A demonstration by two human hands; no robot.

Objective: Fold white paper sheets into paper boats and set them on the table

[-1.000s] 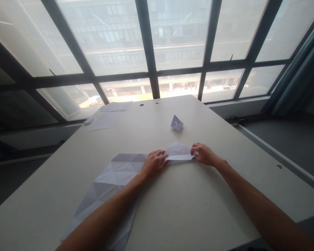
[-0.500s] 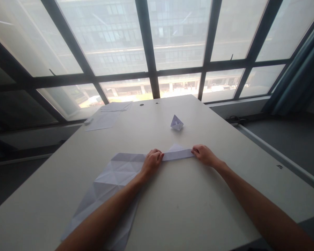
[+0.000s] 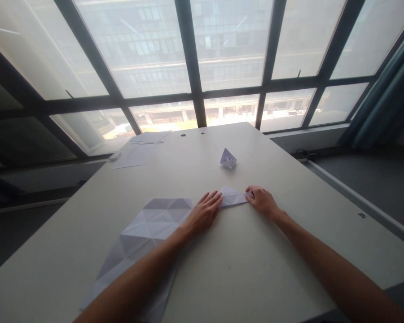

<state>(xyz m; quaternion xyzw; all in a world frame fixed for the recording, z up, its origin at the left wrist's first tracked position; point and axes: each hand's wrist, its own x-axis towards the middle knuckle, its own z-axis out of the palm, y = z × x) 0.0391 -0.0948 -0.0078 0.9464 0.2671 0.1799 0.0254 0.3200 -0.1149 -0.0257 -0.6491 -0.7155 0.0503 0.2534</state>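
A folded strip of white paper (image 3: 234, 198) lies on the table between my hands, with a pale pointed part along its far edge. My left hand (image 3: 207, 210) rests flat on the strip's left end, fingers stretched out and covering that end. At the other end, my right hand (image 3: 261, 199) pinches the paper between thumb and fingers, where it curls up a little. Left of these, a large creased sheet of paper (image 3: 144, 224) with a triangle pattern lies partly beneath my left forearm.
Beyond my hands stands a small folded paper boat (image 3: 228, 159) on the white table (image 3: 272, 264). Loose paper sheets (image 3: 134, 154) lie at the far left, beside a small white object (image 3: 115, 156). Windows (image 3: 229, 45) rise behind the table's far edge.
My left hand has gone from gripping the strip to lying flat on it, a little further right. The right end of the strip has been turned over and now tapers.
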